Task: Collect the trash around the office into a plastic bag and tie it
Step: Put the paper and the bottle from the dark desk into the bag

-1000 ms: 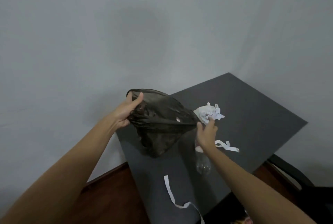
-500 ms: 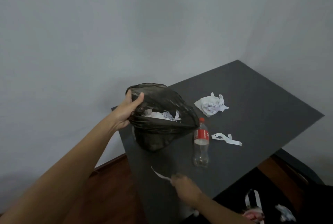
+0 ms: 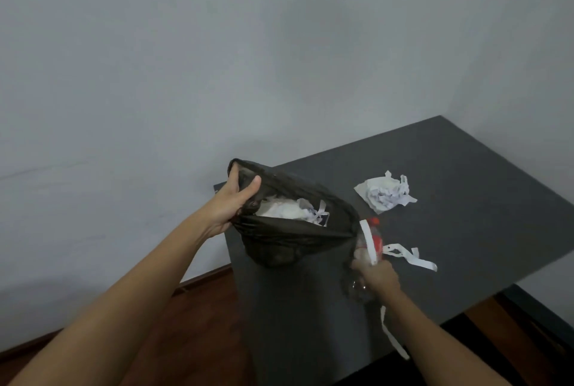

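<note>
My left hand (image 3: 231, 204) grips the rim of a dark plastic bag (image 3: 289, 241) and holds its mouth open above the dark table (image 3: 466, 174). White paper scraps (image 3: 292, 210) lie inside the bag. My right hand (image 3: 375, 278) is shut on a long white paper strip (image 3: 369, 241), one end lifted beside the bag's right edge and the other trailing below my wrist. A clear bottle with a red label and cap (image 3: 376, 238) stands right behind that hand, partly blurred. A crumpled white paper (image 3: 385, 194) and a second paper strip (image 3: 410, 256) rest on the table.
A grey wall rises behind the table. Brown wooden floor (image 3: 192, 323) shows at lower left and lower right. A dark object (image 3: 540, 317) sits by the table's near right edge.
My right hand has picked the long paper strip off the table's front and raised it toward the bag's right edge. The left hand still holds the bag open.
</note>
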### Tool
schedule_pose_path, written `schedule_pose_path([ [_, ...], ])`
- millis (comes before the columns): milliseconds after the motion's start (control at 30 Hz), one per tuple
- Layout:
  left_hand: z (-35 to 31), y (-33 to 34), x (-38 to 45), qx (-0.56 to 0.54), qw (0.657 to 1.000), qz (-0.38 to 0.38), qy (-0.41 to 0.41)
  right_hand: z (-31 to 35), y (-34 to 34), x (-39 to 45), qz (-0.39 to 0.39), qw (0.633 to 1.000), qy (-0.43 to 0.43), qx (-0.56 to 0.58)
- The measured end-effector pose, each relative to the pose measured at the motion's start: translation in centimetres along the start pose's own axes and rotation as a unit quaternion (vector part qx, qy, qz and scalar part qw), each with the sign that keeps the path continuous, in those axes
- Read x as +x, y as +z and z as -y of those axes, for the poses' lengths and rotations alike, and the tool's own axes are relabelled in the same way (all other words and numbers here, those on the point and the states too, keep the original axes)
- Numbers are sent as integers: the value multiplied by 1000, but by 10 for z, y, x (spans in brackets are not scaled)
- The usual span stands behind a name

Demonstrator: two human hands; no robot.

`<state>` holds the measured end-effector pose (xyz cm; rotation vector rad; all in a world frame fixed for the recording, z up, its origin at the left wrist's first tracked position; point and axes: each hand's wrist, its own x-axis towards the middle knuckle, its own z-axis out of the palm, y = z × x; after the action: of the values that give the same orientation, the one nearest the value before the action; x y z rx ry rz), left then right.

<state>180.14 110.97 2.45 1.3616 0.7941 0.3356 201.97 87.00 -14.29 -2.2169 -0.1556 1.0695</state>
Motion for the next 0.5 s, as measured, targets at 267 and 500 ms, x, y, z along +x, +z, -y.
schedule_pose_path([
  [267, -3, 5, -17, 52, 998, 18, 23, 112, -62, -74, 493, 835, 5, 245],
  [500, 0, 12, -18, 105, 992, 45, 55, 185, 60, -60, 378, 878, 49, 289],
])
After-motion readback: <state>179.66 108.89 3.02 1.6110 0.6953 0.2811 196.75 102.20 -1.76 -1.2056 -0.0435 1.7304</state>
